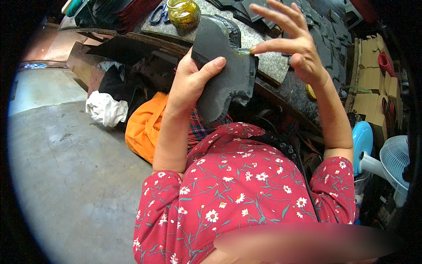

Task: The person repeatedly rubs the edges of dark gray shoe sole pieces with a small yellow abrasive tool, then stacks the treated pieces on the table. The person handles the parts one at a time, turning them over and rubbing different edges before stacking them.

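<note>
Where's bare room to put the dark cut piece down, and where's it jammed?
Free: the concrete floor on the person's left, bordered by the white cloth and orange bag. Crowded: the stone slab ahead carries the glue jar, scissors and more dark cutouts; cardboard pieces and fans fill the right.

Two hands are up over the work: the left hand (190,81) grips one dark grey shoe piece (222,66), and the right hand (293,42) spreads five fingers (281,22) beside it. On the surface (268,61) stand one glass jar (183,14) and one pair of blue-handled scissors (158,14). Nearby lie one orange bag (145,127) and one white cloth (105,109), with two fans (395,160) at the right.
</note>
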{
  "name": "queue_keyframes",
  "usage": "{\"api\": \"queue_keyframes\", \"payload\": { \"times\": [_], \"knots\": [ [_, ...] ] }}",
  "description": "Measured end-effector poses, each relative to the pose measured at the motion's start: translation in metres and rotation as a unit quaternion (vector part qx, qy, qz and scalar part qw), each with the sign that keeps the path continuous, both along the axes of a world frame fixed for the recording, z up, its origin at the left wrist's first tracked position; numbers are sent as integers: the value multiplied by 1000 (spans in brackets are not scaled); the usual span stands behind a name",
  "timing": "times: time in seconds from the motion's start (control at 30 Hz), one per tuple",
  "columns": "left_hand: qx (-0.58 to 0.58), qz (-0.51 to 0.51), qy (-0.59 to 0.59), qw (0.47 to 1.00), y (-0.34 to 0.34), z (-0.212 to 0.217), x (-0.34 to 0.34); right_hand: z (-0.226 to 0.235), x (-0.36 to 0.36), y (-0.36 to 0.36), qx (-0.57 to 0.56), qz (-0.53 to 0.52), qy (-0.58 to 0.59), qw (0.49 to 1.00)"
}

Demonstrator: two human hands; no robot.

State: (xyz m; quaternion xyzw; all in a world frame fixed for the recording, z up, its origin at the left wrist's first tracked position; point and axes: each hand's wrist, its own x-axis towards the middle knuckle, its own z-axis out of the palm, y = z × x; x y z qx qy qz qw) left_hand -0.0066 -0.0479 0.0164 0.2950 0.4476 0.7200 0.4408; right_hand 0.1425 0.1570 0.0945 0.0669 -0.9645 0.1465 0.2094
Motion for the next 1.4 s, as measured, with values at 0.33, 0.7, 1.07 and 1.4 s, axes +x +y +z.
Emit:
{"api": "queue_keyframes", "payload": {
  "times": [0.33,0.7,1.07,1.4],
  "knots": [
    [19,86,-81,993,-12,-2,-10,-21,-20,8,-36,68,15,997],
    [91,118,-186,971,-52,-3,-30,-4,-163,10,204,-24,35,978],
    [68,153,-107,980,-40,-5,-24,-2,-163,11,-78,83,73,991],
    [104,204,-41,973,-6,3,2,-21,-47,-37,110,-65,-2,992]
  ]
}}
